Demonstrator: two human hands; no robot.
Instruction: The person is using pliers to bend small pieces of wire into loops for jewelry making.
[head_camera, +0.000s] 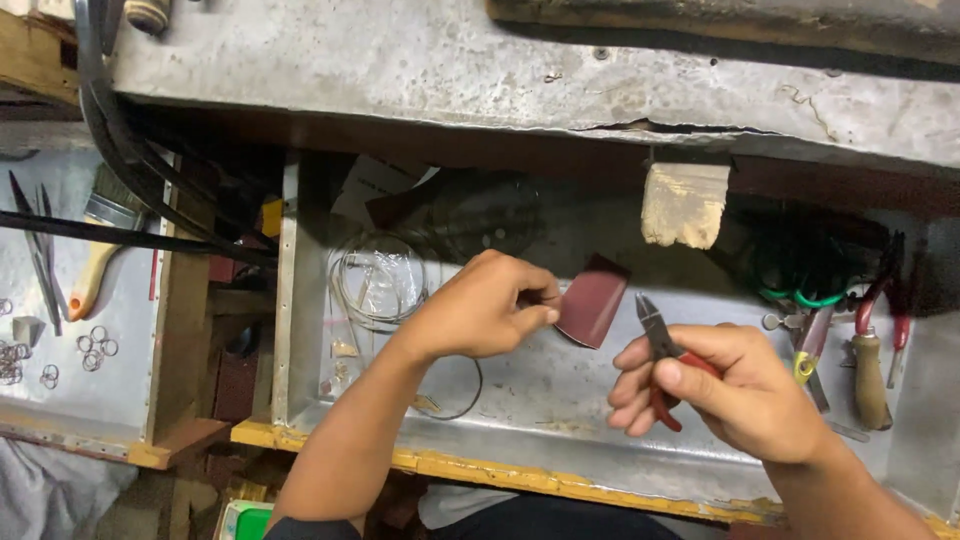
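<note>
My left hand (485, 305) pinches the edge of a dark red piece of sandpaper (592, 300), holding it just above the metal tray (520, 400). My right hand (730, 390) grips red-handled cutting pliers (660, 345), jaws pointing up toward the sandpaper and a short gap away from it. Both hands hover over the tray's middle.
Coiled thin wire (380, 280) lies in the tray at the left. Tools with red and wooden handles (865, 360) and green wire (815, 295) crowd the right end. A paintbrush (100, 255), metal rings (92, 345) and black cables (120, 150) sit in the left tray. A concrete ledge (500, 70) runs above.
</note>
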